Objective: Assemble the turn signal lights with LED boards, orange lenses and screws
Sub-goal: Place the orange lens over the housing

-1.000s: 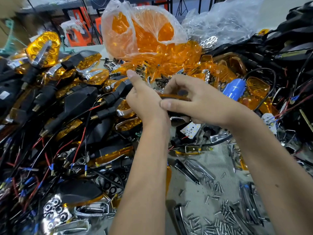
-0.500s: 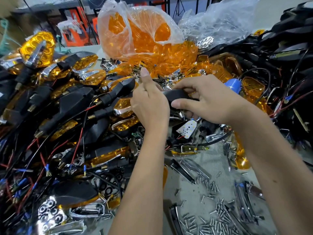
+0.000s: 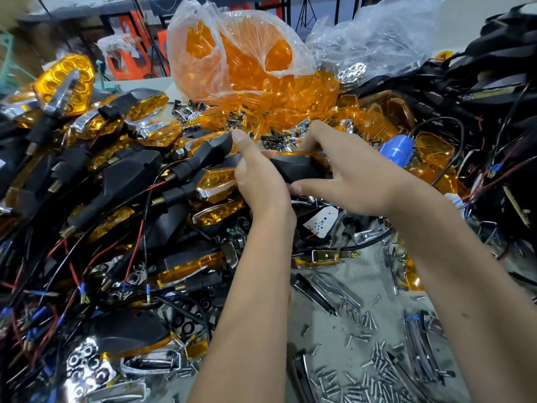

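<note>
Turn signal housing [image 3: 299, 167], black with an orange lens [image 3: 293, 154] along its top edge, is held above the parts pile: left hand [image 3: 260, 181] curls round its left end, right hand [image 3: 345, 173] wraps the right end, thumb beneath. Judged light, rigid moulded plastic with a smooth, scratch-prone lens. Best gripped by the black body, not the lens.

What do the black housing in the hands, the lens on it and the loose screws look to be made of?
Housing, gripped by left hand and right hand: matte black, probably moulded plastic, no shine. Lens: clear orange plastic; only its edge shows. Screws: bright silvery metal, probably plated steel, glinting.
</note>
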A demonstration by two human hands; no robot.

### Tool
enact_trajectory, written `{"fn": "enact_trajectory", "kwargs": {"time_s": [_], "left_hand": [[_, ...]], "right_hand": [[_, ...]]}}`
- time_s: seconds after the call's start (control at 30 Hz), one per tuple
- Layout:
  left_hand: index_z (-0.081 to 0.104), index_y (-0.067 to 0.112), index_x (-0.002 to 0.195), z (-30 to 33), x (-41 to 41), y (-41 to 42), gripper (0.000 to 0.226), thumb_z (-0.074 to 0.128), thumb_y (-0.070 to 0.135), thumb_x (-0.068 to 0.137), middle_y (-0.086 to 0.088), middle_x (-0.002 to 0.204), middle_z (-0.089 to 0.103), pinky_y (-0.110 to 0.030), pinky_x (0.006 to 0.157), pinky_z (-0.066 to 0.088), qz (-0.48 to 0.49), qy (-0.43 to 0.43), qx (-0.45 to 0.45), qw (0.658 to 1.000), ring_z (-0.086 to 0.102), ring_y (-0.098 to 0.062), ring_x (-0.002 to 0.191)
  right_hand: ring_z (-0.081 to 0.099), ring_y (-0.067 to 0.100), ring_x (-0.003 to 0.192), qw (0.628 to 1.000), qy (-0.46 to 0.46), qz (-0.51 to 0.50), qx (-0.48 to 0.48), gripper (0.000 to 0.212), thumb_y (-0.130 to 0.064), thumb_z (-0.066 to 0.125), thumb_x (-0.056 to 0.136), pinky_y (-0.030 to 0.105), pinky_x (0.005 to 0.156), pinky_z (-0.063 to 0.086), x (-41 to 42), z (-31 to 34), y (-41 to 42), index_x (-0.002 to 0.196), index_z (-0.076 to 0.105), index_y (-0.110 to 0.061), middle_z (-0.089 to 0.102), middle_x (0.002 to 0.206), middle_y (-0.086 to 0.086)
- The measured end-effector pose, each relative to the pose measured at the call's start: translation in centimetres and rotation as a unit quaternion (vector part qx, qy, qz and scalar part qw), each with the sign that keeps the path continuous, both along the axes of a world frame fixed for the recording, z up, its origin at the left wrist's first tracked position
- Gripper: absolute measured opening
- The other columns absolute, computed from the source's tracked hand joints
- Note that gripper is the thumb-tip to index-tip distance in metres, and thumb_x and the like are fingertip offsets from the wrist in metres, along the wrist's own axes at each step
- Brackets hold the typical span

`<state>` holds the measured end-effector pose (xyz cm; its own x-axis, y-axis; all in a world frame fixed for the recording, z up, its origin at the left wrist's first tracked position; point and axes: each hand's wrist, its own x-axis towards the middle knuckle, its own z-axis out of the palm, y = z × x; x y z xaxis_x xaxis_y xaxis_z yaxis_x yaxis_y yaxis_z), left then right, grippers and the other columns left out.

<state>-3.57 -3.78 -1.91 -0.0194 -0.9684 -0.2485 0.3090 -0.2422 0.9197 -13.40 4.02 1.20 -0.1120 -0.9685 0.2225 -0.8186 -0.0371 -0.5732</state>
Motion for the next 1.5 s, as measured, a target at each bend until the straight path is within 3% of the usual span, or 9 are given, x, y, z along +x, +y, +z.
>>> {"fn": "enact_trajectory", "kwargs": {"time_s": [0.13, 0.37, 0.5, 0.63, 0.77, 0.93, 1.17, 1.33, 1.5], "left_hand": [[0.065, 0.007, 0.122, 0.9, 0.0, 1.3, 0.079, 0.045, 0.078, 0.094, -0.015, 0.107, 0.074, -0.046, 0.096, 0.056, -0.151, 0.185, 0.063, 0.969, 0.074, -0.031, 0.102], [0.060, 0.013, 0.140, 0.9, -0.3, 1.5, 0.055, 0.072, 0.042, 0.095, -0.015, 0.130, 0.071, -0.048, 0.094, 0.059, -0.162, 0.227, 0.129, 0.952, 0.072, -0.033, 0.113], [0.068, 0.008, 0.122, 0.5, 1.0, 0.4, 0.028, 0.058, 0.023, 0.101, -0.011, 0.107, 0.073, -0.039, 0.086, 0.054, -0.145, 0.231, 0.147, 0.951, 0.071, -0.028, 0.092], [0.063, 0.009, 0.100, 0.3, 1.5, -0.4, 0.010, 0.056, 0.014, 0.096, -0.007, 0.095, 0.069, -0.028, 0.065, 0.057, -0.145, 0.269, 0.158, 0.939, 0.069, -0.021, 0.071], [0.049, 0.016, 0.065, 0.3, 1.6, -0.5, 0.030, 0.047, 0.020, 0.095, 0.002, 0.059, 0.049, -0.021, 0.043, 0.035, -0.164, 0.250, 0.111, 0.948, 0.042, -0.014, 0.044], [0.048, 0.020, 0.060, 0.6, 1.5, -0.6, 0.051, 0.047, 0.052, 0.100, 0.004, 0.053, 0.045, -0.020, 0.043, 0.033, -0.187, 0.197, 0.049, 0.961, 0.039, -0.016, 0.039], [0.054, 0.010, 0.072, 0.4, 1.4, -0.6, 0.041, 0.039, 0.037, 0.099, -0.006, 0.063, 0.056, -0.029, 0.057, 0.041, -0.155, 0.200, 0.077, 0.964, 0.050, -0.022, 0.057], [0.049, 0.004, 0.110, 0.7, 1.5, -0.4, 0.022, 0.033, 0.020, 0.107, -0.016, 0.091, 0.057, -0.042, 0.084, 0.051, -0.181, 0.175, 0.081, 0.964, 0.060, -0.031, 0.087], [0.056, 0.011, 0.104, 0.5, 1.2, -0.3, 0.021, 0.049, 0.030, 0.110, -0.012, 0.103, 0.065, -0.039, 0.082, 0.052, -0.195, 0.209, 0.070, 0.956, 0.061, -0.025, 0.090]], "right_hand": [[0.055, 0.025, 0.087, 0.984, 0.105, -0.100, -0.100, 0.040, -0.030, 0.083, 0.079, 0.039, 0.069, 0.044, 0.7, -0.4, -0.5, 0.101, 0.051, -0.020, 0.058, 0.098, -0.002], [0.059, 0.024, 0.099, 0.976, 0.169, -0.080, -0.110, 0.043, -0.011, 0.076, 0.075, 0.046, 0.082, 0.051, 1.7, -0.6, -0.8, 0.114, 0.062, -0.020, 0.067, 0.106, -0.003], [0.066, 0.010, 0.105, 1.000, 0.024, 0.018, -0.010, 0.049, -0.018, 0.085, 0.079, 0.034, 0.092, 0.056, 0.7, 0.8, -0.2, 0.123, 0.065, -0.020, 0.071, 0.110, -0.007], [0.073, -0.002, 0.090, 0.995, -0.075, -0.001, -0.071, 0.022, -0.019, 0.082, 0.086, 0.017, 0.076, 0.059, -0.3, 2.1, 0.9, 0.106, 0.074, -0.020, 0.078, 0.093, -0.009], [0.072, 0.007, 0.069, 0.999, -0.030, -0.020, -0.023, 0.008, -0.029, 0.081, 0.087, 0.035, 0.070, 0.064, -1.1, 3.2, 1.6, 0.087, 0.075, -0.024, 0.075, 0.074, -0.006], [0.072, 0.013, 0.056, 0.996, -0.023, 0.010, 0.084, 0.020, -0.029, 0.079, 0.091, 0.032, 0.050, 0.061, -1.0, 3.8, 2.3, 0.076, 0.072, -0.017, 0.072, 0.061, -0.001], [0.075, 0.014, 0.061, 0.903, 0.010, 0.140, 0.407, 0.009, -0.012, 0.079, 0.089, 0.020, 0.050, 0.054, 2.2, 2.7, 3.4, 0.083, 0.080, -0.018, 0.077, 0.070, 0.002], [0.059, 0.009, 0.041, 0.886, 0.113, 0.139, 0.427, 0.010, -0.009, 0.085, 0.079, 0.016, 0.044, 0.045, 3.8, 0.7, 4.0, 0.084, 0.079, -0.015, 0.069, 0.059, -0.001], [0.054, 0.002, 0.046, 0.892, 0.191, 0.164, 0.377, 0.019, -0.017, 0.089, 0.075, 0.014, 0.044, 0.041, 4.5, 0.4, 4.6, 0.070, 0.071, -0.021, 0.061, 0.057, -0.008]]}}
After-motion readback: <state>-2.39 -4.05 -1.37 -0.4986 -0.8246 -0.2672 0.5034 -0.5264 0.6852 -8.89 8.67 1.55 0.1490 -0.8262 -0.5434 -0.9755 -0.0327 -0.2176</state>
